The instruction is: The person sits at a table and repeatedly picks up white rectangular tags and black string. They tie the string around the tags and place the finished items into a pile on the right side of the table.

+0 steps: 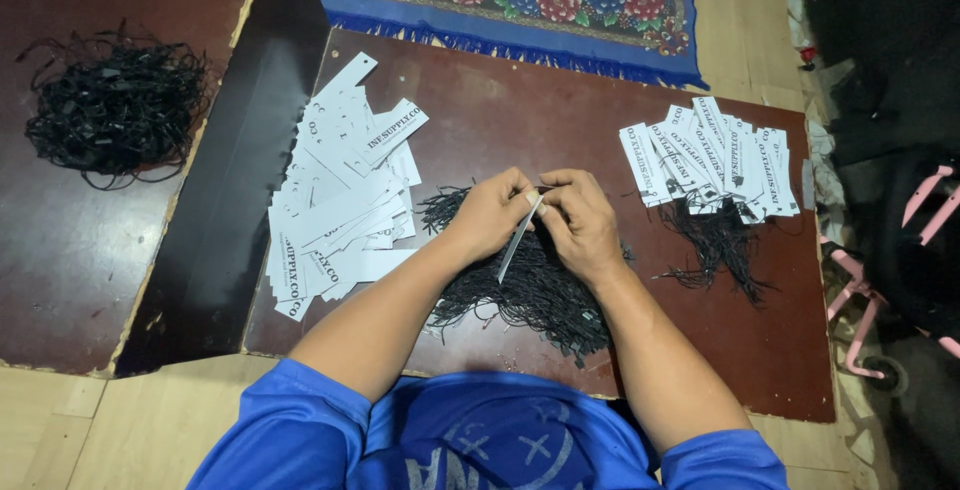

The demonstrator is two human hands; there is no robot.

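Observation:
My left hand (490,212) and my right hand (580,222) meet over the middle of a dark brown board (560,115). Between them they pinch a narrow white paper tag (518,240) seen edge-on, tilted down toward me. Whether a string is in the fingers is too small to tell. Under the hands lies a heap of loose black strings (530,295). A spread pile of white printed tags (340,195) lies just left of my left hand. A fan of tags with black strings attached (712,165) rests to the right.
A second brown board (70,250) lies at the left with a tangled bundle of black strings (115,105) on it. A flowered rug with blue edge (520,0) sits beyond the board. Pink metal frame parts (865,320) stand at the right.

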